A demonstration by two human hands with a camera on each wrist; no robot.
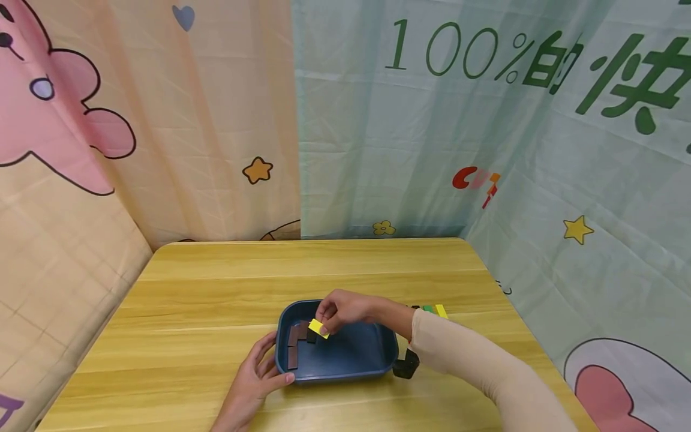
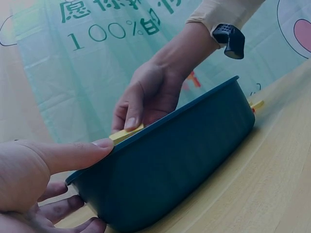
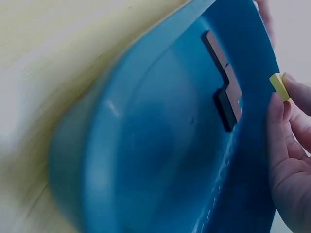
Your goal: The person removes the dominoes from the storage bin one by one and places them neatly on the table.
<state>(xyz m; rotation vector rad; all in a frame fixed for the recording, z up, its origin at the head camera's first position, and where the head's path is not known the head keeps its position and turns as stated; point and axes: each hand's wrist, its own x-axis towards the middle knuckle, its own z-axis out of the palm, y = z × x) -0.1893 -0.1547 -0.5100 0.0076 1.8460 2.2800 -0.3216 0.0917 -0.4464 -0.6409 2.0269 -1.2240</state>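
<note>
A blue plastic basin (image 1: 351, 354) stands on the table. My left hand (image 1: 259, 372) holds its left end, the thumb on the rim and the fingers around the outer wall. Above the basin's left part, my right hand (image 1: 342, 309) pinches a small yellow block (image 1: 318, 328) between thumb and fingers. Inside the basin, brown blocks (image 1: 293, 357) lie along the left side and far left corner, with a black block (image 1: 311, 337) beside them. In the right wrist view, the yellow block (image 3: 279, 86) is clear of the basin floor, near the far wall.
Past the basin's right end, partly behind the right forearm, lie green (image 1: 428, 308) and yellow (image 1: 441, 311) pieces. A black device (image 1: 406, 364) is strapped under the right wrist. The wooden table (image 1: 216, 288) meets printed curtains at the back and sides.
</note>
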